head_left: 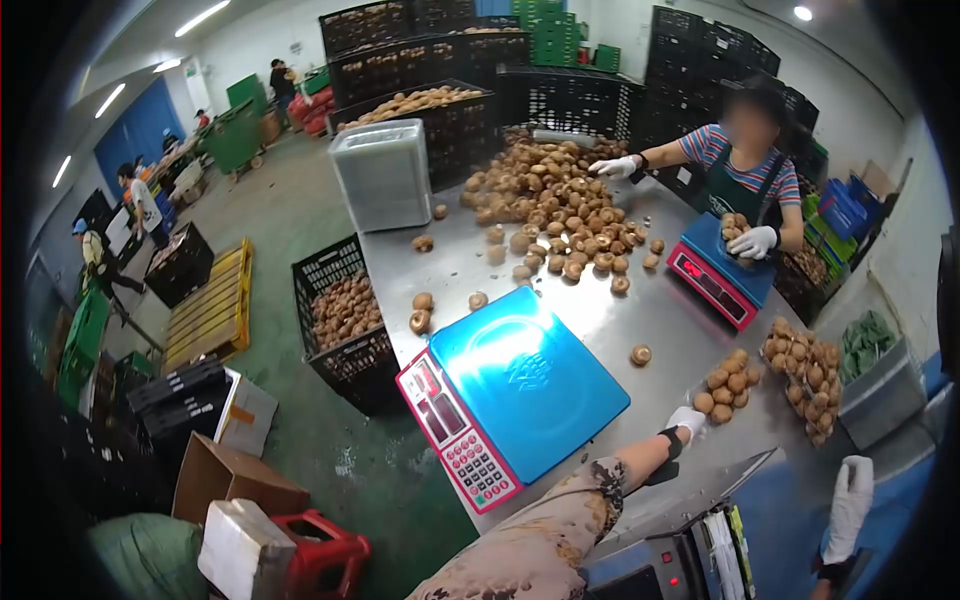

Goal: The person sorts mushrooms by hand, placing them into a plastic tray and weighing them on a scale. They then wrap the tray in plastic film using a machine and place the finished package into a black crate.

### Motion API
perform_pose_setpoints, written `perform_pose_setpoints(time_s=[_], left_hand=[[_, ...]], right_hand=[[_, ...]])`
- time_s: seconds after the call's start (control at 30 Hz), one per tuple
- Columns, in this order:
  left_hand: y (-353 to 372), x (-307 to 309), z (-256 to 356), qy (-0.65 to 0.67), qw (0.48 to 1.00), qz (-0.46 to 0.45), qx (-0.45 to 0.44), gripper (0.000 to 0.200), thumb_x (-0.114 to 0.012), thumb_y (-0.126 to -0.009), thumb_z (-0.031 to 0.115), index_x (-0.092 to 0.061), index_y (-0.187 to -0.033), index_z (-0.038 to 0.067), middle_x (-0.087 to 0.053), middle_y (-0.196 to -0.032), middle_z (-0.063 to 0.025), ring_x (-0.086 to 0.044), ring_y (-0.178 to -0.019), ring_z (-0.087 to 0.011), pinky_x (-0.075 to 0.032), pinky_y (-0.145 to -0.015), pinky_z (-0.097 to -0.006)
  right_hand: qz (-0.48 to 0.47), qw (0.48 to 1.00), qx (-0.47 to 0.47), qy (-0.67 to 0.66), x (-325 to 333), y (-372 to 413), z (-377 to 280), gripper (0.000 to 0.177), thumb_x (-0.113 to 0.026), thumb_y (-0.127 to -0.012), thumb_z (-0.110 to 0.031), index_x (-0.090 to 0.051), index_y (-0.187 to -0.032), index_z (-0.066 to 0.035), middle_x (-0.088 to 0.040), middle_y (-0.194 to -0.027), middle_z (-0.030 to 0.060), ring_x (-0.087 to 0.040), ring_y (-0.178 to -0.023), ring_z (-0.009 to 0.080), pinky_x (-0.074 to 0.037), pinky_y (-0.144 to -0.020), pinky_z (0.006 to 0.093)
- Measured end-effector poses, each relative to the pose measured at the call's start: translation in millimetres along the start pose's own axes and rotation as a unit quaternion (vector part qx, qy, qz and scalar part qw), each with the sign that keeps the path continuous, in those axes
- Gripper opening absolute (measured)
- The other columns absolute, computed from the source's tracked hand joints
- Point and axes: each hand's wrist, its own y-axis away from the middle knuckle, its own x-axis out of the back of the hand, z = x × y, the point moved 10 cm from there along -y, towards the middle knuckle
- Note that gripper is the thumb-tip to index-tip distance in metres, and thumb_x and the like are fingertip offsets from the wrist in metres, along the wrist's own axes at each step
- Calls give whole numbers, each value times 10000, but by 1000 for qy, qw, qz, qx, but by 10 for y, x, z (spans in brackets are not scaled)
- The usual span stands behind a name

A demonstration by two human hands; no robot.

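Note:
My left hand (pixel 688 420), in a white glove, reaches over the steel table (pixel 610 480). Its fingers are bent against the near left end of a bunch of brown mushrooms (pixel 727 387), which appears to be in a clear bag. At the lower right my gloved right hand (pixel 850 505) is off the table's edge, fingers stretched upward and nothing seen in it. A blue-topped scale (pixel 530 370) with a pink keypad stands left of my left arm. Beyond the bunch, at the table's right edge, is a larger bagged cluster of mushrooms (pixel 803 380). One loose mushroom (pixel 641 354) lies near the scale.
Across the table a co-worker (pixel 745 160) has one glove at the mushroom pile (pixel 560 200) and the other on mushrooms over a second scale (pixel 722 265). A clear plastic bin (pixel 380 175) stands at the left edge, above a black crate (pixel 345 320). A machine (pixel 665 570) is close below.

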Motion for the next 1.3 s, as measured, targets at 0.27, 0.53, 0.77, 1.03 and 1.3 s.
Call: perform_pose_setpoints(time_s=[0.27,0.53,0.77,1.03,1.3], left_hand=[[813,701,-289,-10,1000,2,7,225,-496,-836,205,-627,-772,33,-645,-650,-84,-635,-520,-190,-466,-420,-308],[1663,1206,-453,-57,998,4,35,232,-497,-876,211,-605,-773,35,-653,-668,-75,-617,-515,-139,-459,-443,-246],[1774,1302,-529,-39,996,-1,77,197,-514,-906,219,-522,-906,22,-660,-774,-103,-650,-608,-160,-491,-509,-254],[1786,1290,-481,-21,997,10,74,164,-532,-903,200,-517,-880,39,-648,-761,-103,-648,-631,-167,-499,-539,-247],[2013,1266,205,-28,997,-5,-68,159,-528,-903,153,-476,-813,33,-612,-671,-104,-616,-561,-165,-507,-499,-259]], right_hand=[[-156,985,51,-56,-1046,-284,-277,106,-592,-818,-102,-573,-887,-25,-581,-867,143,-572,-822,325,-454,-722,371],[-327,940,93,15,-2765,-412,-195,323,-558,-824,-322,-641,-974,-49,-639,-981,162,-601,-938,338,-479,-812,426],[-385,918,86,40,-3740,-223,-115,214,-534,-753,-159,-674,-877,-55,-658,-871,186,-634,-829,355,-507,-738,424],[-409,911,42,27,-3980,-246,-114,190,-547,-762,-171,-676,-758,-31,-642,-771,211,-638,-758,376,-501,-675,439],[-424,905,-30,-28,-3203,-365,-43,260,-520,-852,-272,-618,-932,-46,-643,-922,176,-598,-904,352,-460,-776,425]])
